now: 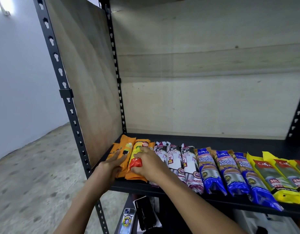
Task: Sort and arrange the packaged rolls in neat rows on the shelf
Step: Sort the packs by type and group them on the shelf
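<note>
Head view puts you in front of a black metal shelf (213, 141) backed with pale board, its deck carrying one row of packaged rolls laid side by side with their ends toward you. Take the orange-and-yellow roll (136, 159) as your landmark: your right hand (146, 163) lies on top of it with the fingers (146, 152) curled down and clamped on its red lower label. Just left of that roll, your left hand (112, 165) lies flat with its fingers together and stretched forward, pressed on the orange packs (120, 150) that fill the corner by the plywood side panel (88, 78). Right of the landmark roll, touching it, sit the white drawstring-bag rolls (179, 159); your right wrist covers the lower part of the nearest one. Further right come three blue handle-bag rolls (225, 173), each touching its neighbour and angled slightly rightward, their ends overhanging the front edge. Furthest right, yellow packs (279, 176) overlap one another and run out of view. Behind the whole row, the rear strip of the shelf deck is bare. Below the landmark roll, on the lower level, a phone (126, 220) and a dark device (144, 211) lie between your forearms. A slotted upright post (65, 92) stands well left of the roll, beside the speckled floor (36, 174).
</note>
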`<control>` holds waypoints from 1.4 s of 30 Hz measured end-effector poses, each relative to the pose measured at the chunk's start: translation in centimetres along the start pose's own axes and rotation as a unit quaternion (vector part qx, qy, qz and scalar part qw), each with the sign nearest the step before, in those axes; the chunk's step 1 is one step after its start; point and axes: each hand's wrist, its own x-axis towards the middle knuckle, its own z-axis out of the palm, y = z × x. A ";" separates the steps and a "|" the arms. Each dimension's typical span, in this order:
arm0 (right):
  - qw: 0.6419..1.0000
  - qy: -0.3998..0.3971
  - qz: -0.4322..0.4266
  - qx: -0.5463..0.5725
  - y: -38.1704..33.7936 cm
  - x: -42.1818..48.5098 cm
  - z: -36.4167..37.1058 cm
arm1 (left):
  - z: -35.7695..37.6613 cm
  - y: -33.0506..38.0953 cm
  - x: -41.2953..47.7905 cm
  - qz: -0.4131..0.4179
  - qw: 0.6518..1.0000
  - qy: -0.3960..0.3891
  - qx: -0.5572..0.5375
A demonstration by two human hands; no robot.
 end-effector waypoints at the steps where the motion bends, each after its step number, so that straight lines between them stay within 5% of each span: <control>1: 1.000 0.006 -0.004 0.007 0.1 -0.2 0.0 | 0.2 0.2 -0.2 0.004 1.000 0.015 -0.005; 10: 0.995 0.088 0.010 0.040 4.5 -4.8 -4.8 | 1.6 6.6 0.9 0.073 0.996 0.054 -0.028; 21: 0.995 0.081 0.063 -0.014 10.9 -10.8 -8.2 | 5.9 14.5 1.7 0.111 0.991 0.016 -0.080; 34: 0.995 0.060 0.063 -0.038 9.5 -12.6 -8.2 | 6.9 14.7 1.0 0.103 0.991 0.011 -0.086; 42: 0.983 0.163 0.002 -0.084 5.1 -10.7 -7.7 | 4.4 10.9 -0.6 0.101 0.989 0.080 -0.077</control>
